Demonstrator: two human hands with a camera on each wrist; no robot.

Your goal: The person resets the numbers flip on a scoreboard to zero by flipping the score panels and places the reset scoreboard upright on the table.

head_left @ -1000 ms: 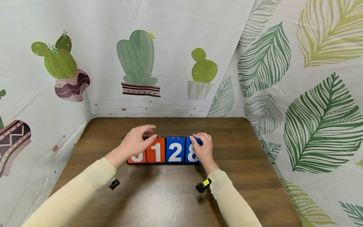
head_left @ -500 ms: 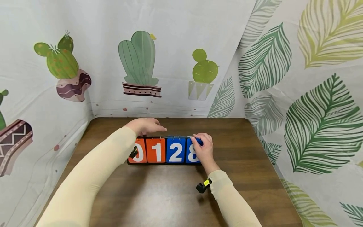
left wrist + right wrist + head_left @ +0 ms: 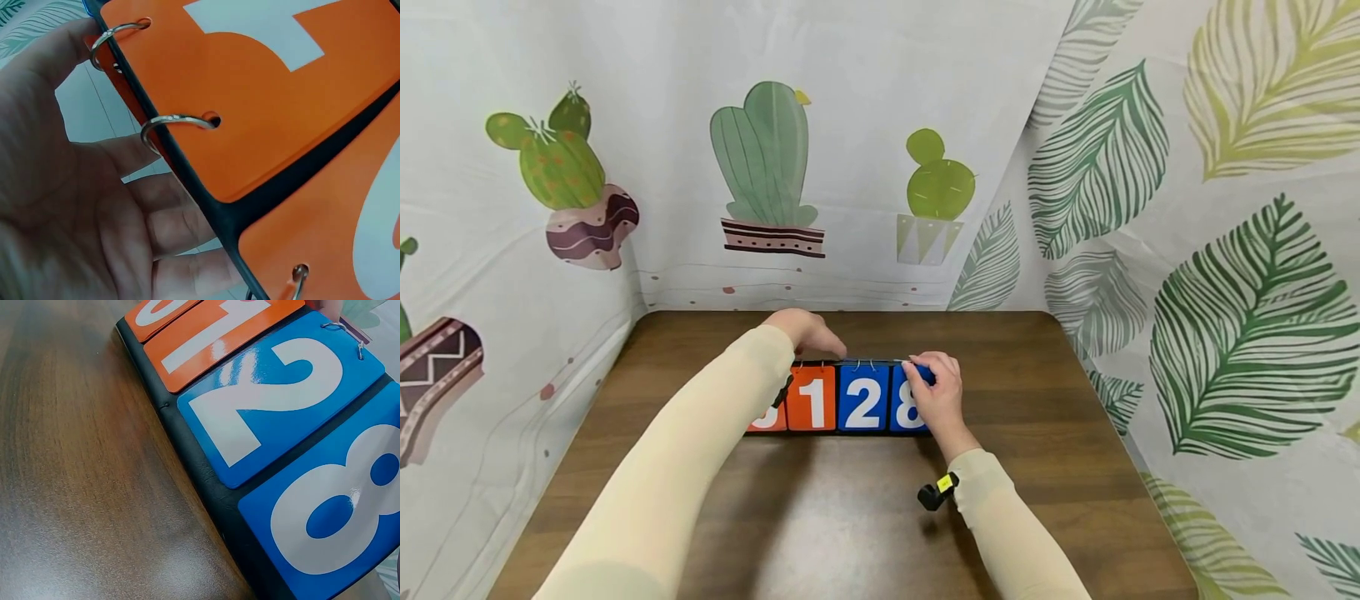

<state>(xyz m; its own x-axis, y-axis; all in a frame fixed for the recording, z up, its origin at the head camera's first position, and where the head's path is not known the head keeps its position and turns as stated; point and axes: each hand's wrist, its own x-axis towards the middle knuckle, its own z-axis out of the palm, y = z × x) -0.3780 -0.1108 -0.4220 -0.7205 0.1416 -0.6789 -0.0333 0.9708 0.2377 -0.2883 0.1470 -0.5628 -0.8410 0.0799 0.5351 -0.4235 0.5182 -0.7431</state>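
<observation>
In the head view, a flip scoreboard (image 3: pixel 837 400) is on the wooden desk (image 3: pixel 850 517), its orange "1" card (image 3: pixel 812 398) next to the blue "2" card (image 3: pixel 863 398). The right hand (image 3: pixel 940 387) pinches the top right corner, covering part of the blue "8" card (image 3: pixel 906 408). The left hand (image 3: pixel 811 330) is at the top edge.

In the left wrist view, its thumb and fingers (image 3: pixel 178 228) are spread apart beside the metal rings (image 3: pixel 178 120) (the tips are hidden behind the scoreboard, so I cannot tell whether they hold something).

In the right wrist view, a fingertip (image 3: pixel 330 307) shows near the "2" card.
</observation>
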